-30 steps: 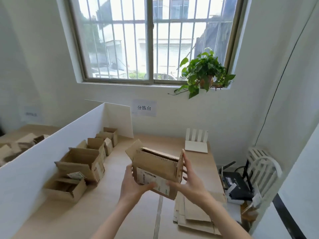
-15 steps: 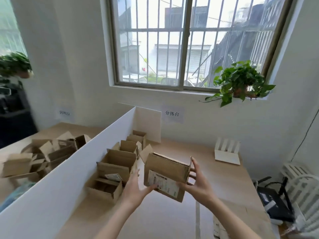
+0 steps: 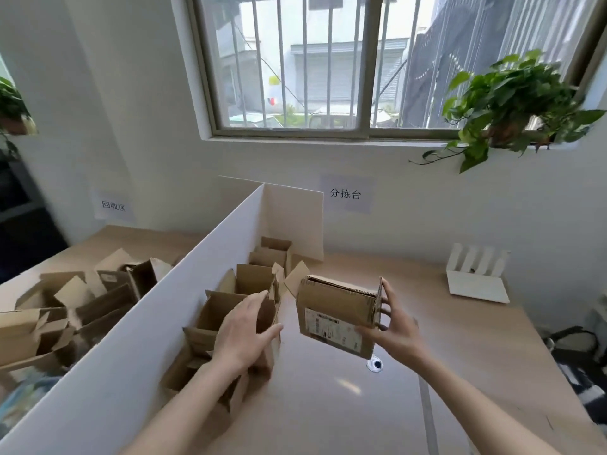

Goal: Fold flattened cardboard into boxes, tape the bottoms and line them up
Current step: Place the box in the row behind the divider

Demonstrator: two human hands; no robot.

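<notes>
Box (image 3: 335, 311) in right hand (image 3: 395, 330)

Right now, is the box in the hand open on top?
Open. The box, held by the right hand, shows a gap at its top, one flap sticking up.

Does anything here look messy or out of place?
Yes. Left of the white divider, a heap of boxes lies tumbled at odd angles, flaps splayed, unlike the neat row of boxes right of it. The held box, in the right hand, is tilted in mid-air.
</notes>
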